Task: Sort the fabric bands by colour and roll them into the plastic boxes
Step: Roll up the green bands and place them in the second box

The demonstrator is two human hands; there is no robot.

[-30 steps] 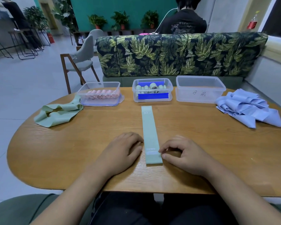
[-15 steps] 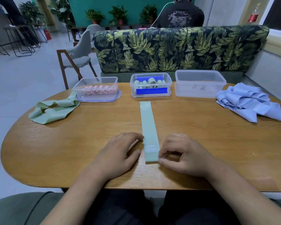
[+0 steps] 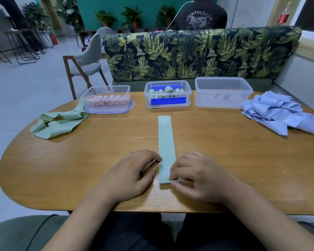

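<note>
A pale green band point(image 3: 166, 145) lies flat and straight. Its near end sits between the left hand point(image 3: 132, 176), whose curled fingers touch its edge, and the right hand point(image 3: 196, 178), which pinches its corner. Beyond the hands stand three clear boxes: the pink-roll box point(image 3: 106, 100) ahead-left, the green-roll box point(image 3: 168, 96) straight ahead and the empty box point(image 3: 223, 92) ahead-right. Loose green bands point(image 3: 58, 122) lie well left of the left hand, and loose blue bands point(image 3: 279, 113) well right of the right hand.
</note>
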